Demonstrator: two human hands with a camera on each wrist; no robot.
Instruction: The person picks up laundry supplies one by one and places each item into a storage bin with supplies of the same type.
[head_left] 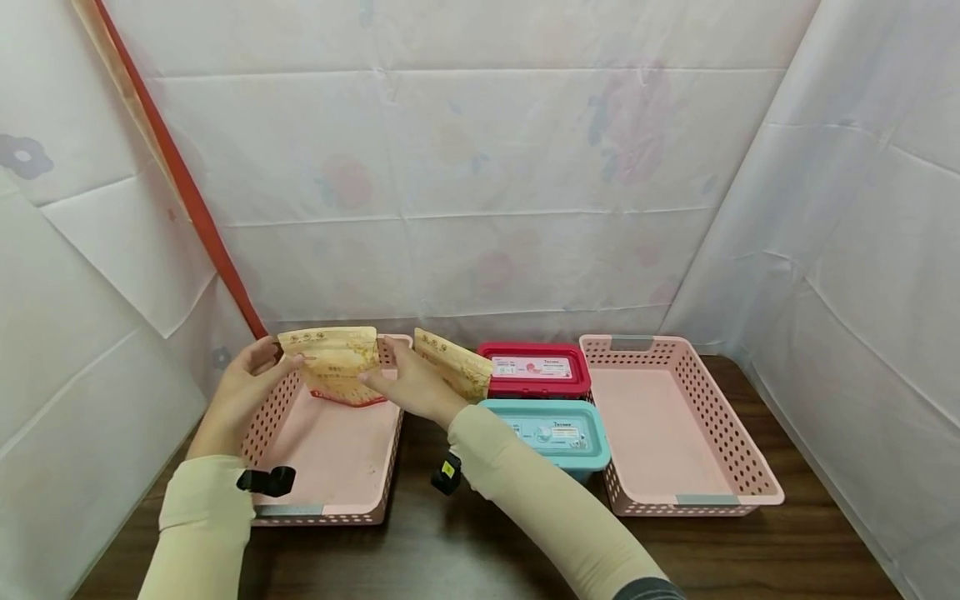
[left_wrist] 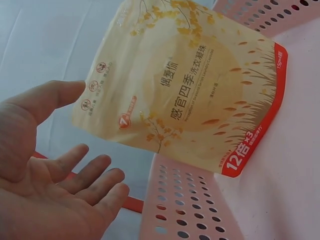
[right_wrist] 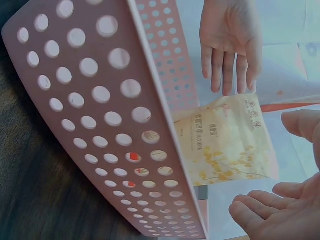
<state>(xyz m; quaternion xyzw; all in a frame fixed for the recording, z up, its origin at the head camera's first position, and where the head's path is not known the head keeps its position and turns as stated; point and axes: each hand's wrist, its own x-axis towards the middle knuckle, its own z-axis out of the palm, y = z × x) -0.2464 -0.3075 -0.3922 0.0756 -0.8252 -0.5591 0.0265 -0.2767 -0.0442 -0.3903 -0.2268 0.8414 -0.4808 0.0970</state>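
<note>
Fingers (left_wrist: pixel 100 172) of the left hand (head_left: pixel 242 392): spread apart, thumb tip at the top edge of a cream-yellow printed plastic pouch (head_left: pixel 337 364) with a red bottom band; whether skin and plastic touch, one cannot tell.
Fingers of the right hand (head_left: pixel 420 383): spread too, thumb well apart from the rest, at the pouch's other side; contact is unclear.
Desk: dark brown wood-grain surface (head_left: pixel 375 567) under everything.
Left basket: pale pink rectangular perforated plastic basket (head_left: pixel 330 454) with grey handles.
Pouch: tilted between both hands, lower part inside the left basket; whether its base meets the floor is unclear.
Right basket: matching pale pink perforated basket (head_left: pixel 667 433).
Near box: turquoise lidded plastic box (head_left: pixel 551 429) between the baskets, labelled on top.
Second pouch: similar cream-yellow pouch (head_left: pixel 453 358), slanted, partly behind the right hand.
Far box: crimson lidded plastic box (head_left: pixel 534 369) just behind the turquoise one.
Backdrop: white flower-printed cloth (head_left: pixel 465 150), red strip (head_left: pixel 187 192) at left.
</note>
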